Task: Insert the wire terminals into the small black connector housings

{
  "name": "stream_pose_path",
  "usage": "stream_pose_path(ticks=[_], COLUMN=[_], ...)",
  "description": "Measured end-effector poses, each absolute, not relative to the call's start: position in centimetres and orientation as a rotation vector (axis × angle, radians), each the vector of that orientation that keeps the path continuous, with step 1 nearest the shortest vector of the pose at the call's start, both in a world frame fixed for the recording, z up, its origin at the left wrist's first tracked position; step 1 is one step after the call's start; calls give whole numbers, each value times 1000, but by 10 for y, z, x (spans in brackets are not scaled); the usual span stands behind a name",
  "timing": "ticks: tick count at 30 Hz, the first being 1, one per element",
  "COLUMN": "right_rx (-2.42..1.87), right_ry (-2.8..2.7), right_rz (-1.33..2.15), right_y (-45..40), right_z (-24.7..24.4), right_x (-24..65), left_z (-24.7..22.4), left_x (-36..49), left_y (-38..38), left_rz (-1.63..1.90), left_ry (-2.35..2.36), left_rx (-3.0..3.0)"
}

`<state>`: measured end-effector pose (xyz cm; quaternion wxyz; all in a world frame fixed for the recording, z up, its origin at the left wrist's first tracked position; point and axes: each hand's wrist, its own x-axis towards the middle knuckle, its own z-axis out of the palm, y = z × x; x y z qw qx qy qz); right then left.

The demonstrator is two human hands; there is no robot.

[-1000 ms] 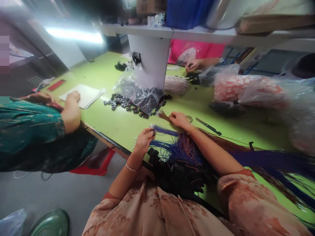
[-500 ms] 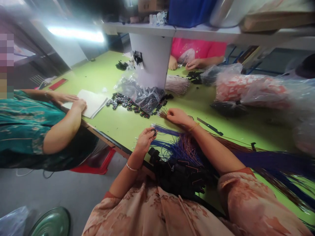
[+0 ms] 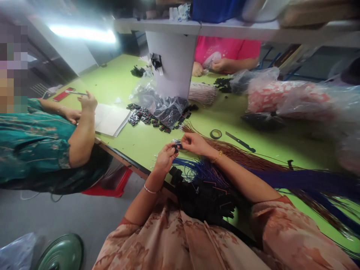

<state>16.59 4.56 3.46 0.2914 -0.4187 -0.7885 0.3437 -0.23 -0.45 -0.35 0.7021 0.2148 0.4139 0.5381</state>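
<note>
My left hand [image 3: 164, 157] is closed, pinching a small black plastic part [image 3: 176, 148] between thumb and fingertips. Right up against that part, my right hand [image 3: 195, 144] is closed in a pinch on what looks like a thin wire, mostly hidden by the fingers. Blue wires [image 3: 194, 165] lie in a tangled bundle beneath my hands. Brown wires [image 3: 239, 153] stretch from just beyond my right hand toward the right. Close to my body sits a heap of black parts [image 3: 205, 198], some with orange edges.
Small black pieces [image 3: 142, 115] lie by a clear plastic bag [image 3: 168, 110]. A tape roll [image 3: 216, 134] and flat dark blade [image 3: 240, 141] lie beyond my right arm. A co-worker with a pen [image 3: 75, 92] sits left by white paper [image 3: 112, 119]; another person [image 3: 222, 63] works across.
My right hand has moved from the brown wire tips back to the black part in my left hand. The tape roll now shows. The left co-worker's hand has risen from the paper with a pen.
</note>
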Motion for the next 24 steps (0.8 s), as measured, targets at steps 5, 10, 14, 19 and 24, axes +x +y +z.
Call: stream_pose_path(ticks=[5, 10, 14, 19, 24], right_rx=[-1135, -1171, -1192, -1209, -1178], right_ry=[-2157, -2199, -2252, -2307, -2317], right_rz=[782, 667, 619, 614, 667], right_y=[34, 32, 29, 27, 28], right_z=[29, 29, 31, 29, 30], right_x=[163, 162, 159, 154, 158], left_z=[-6, -5, -4, -5, -4], left_x=[-3, -4, -3, 0, 2], left_y=[-4, -4, -5, -6, -7], left_rz=[1191, 1185, 1182, 1169, 1168], left_ry=[909, 908, 918, 971, 981], left_rx=[480, 493, 497, 548, 524])
